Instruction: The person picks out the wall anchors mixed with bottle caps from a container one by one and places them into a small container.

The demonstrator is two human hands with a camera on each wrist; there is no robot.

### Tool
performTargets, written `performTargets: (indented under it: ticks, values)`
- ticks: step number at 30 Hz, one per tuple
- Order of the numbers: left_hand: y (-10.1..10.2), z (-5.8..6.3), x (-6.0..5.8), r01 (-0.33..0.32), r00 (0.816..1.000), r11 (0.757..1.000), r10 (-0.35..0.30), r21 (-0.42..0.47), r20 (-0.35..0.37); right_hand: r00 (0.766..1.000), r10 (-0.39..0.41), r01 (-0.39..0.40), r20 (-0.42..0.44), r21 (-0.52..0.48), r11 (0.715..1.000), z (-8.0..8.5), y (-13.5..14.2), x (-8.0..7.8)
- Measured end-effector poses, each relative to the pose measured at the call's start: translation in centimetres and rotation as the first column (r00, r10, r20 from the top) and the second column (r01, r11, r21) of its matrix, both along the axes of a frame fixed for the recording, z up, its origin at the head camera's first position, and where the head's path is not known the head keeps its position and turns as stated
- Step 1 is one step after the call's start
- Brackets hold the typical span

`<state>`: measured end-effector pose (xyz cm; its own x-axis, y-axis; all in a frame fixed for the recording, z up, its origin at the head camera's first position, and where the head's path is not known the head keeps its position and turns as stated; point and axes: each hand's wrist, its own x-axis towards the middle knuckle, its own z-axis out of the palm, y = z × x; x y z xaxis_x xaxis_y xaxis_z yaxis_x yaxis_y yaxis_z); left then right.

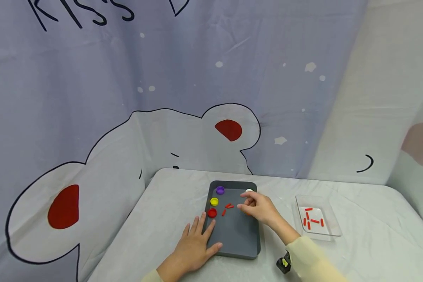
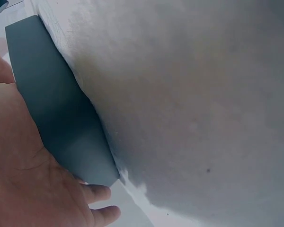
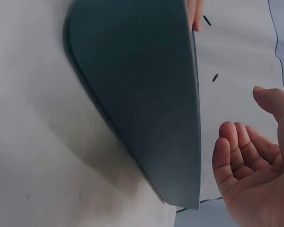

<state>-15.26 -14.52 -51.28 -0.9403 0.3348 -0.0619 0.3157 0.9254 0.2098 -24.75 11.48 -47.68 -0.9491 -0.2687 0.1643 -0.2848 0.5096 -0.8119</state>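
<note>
Your room first: the grey tray (image 1: 234, 239) has its left rim under your left fingers, and its far rim lies beyond the fingertips of both hands. Its floor stretches from your right fingers back toward your body. Its right wall runs beneath your right hand; further right, past a strip of white cloth (image 1: 366, 223), stands a clear box (image 1: 333, 225) with several red sticks (image 1: 315, 221) in it.

Just past your left fingertips sits a red cap (image 1: 212, 213), with a yellow cap (image 1: 214, 201) and a purple cap (image 1: 220, 190) farther beyond. A white cap (image 1: 249, 190), partly hidden, is at your right fingers' far side. Three small red pieces (image 1: 223, 212) lie on the tray, left of your right thumb.

Your left hand (image 1: 194, 246) lies over the rim, fingers spread and straight, thumb reaching inward. Your right hand (image 1: 261, 207) hovers above the tray, fingers loosely bent, thumb apart from them, grasping nothing; its forearm comes in from the lower right.
</note>
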Motion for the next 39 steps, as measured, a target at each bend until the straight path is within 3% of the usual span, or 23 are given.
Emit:
performTargets:
  ticks: [21, 39]
  values:
    - [0.3, 0.2, 0.0, -0.005, 1.000, 1.000, 0.006, -0.008, 0.020, 0.988, 0.152, -0.150, -0.016, 0.095, 0.984, -2.0, -3.9, -0.6]
    - [0.1, 0.2, -0.1, 0.000, 1.000, 1.000, 0.001, -0.015, 0.020, 0.988, 0.156, -0.156, 0.018, 0.227, 0.961, -4.1, -5.4, -1.3]
